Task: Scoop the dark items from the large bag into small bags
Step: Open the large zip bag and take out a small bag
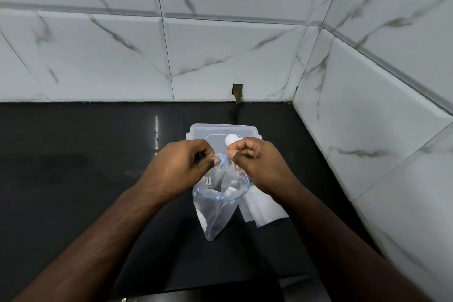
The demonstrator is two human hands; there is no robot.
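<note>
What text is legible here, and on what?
"U", white print seen through the clear small bag held by the left hand and right hand; the rest is hidden behind the left hand.
Clear plastic container: embossed outline only, no readable text.
White sheets: no print visible.

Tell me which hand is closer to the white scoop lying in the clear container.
Right. The right hand sits just in front of the white scoop, partly overlapping it in view. The left hand pinches the small bag rim farther to the scoop's left.
</note>
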